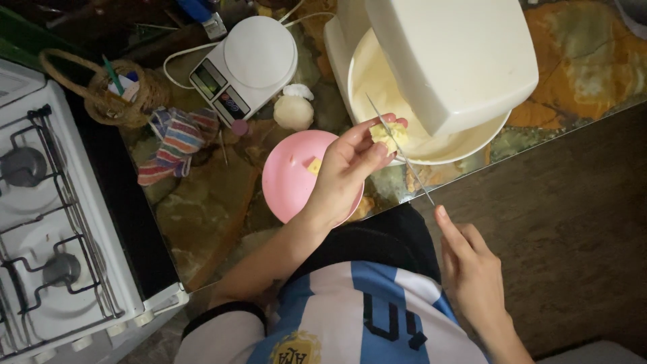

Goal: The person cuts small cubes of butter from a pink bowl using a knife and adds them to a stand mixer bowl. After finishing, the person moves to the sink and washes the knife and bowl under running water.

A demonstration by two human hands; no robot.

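Left hand (344, 176): raised over the counter's edge, fingers curled around a pale yellow lump of butter (389, 135), pinching it between thumb and fingertips. Lump held just above the rim of the white mixing bowl (465, 145), at its near left side. Right hand (472, 269): lower and nearer the body, closed on the handle of a thin knife (399, 149), forefinger stretched along the handle. Blade slanting up and away from that hand, crossing the lump in the left fingers, tip reaching over the bowl's creamy inside.

Directly under the left palm: pink plate (286, 176) on the counter, with a small yellow piece of butter (313, 166) lying on it, partly hidden by the hand. Above the bowl: tilted white head of a stand mixer (458, 57), covering much of the bowl. Behind the plate: a white rounded shell-like thing (294, 111), exact kind unclear. Further back: white kitchen scale (246, 64) with a round platform and a cord trailing from it. Left of that: striped cloth (176, 141), crumpled, and a woven basket (118, 91) holding small items. Far left: white gas stove (54, 222) with dark grates. Underneath everything: mottled glossy countertop (209, 222). Near bottom: striped blue and white shirt (350, 310).
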